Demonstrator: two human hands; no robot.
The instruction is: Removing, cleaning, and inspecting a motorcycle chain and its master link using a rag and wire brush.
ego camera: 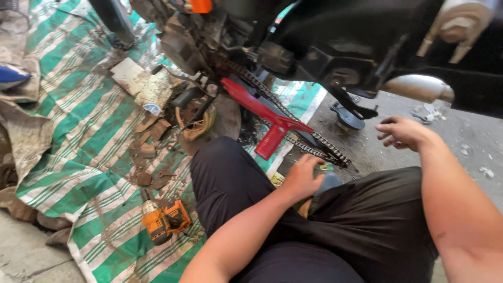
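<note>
My left hand (pixel 303 175) rests between my knees, fingers loosely curled, gripping nothing, just short of the drive chain (pixel 293 123) sagging off the motorcycle. Red chain guard (pixel 262 112) lies beside it at the striped tarp's (pixel 78 105) right edge. My right hand (pixel 403 132) hovers half-curled, empty. Orange drill (pixel 163 220) near the tarp's lower edge.

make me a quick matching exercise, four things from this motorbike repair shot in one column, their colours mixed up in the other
Things:
1. cordless drill
2. chain guard
3. tarp
4. trousers

Colours:
A. green and white stripes
B. black
C. orange and black
D. red

Pairs: 1-C, 2-D, 3-A, 4-B
</note>
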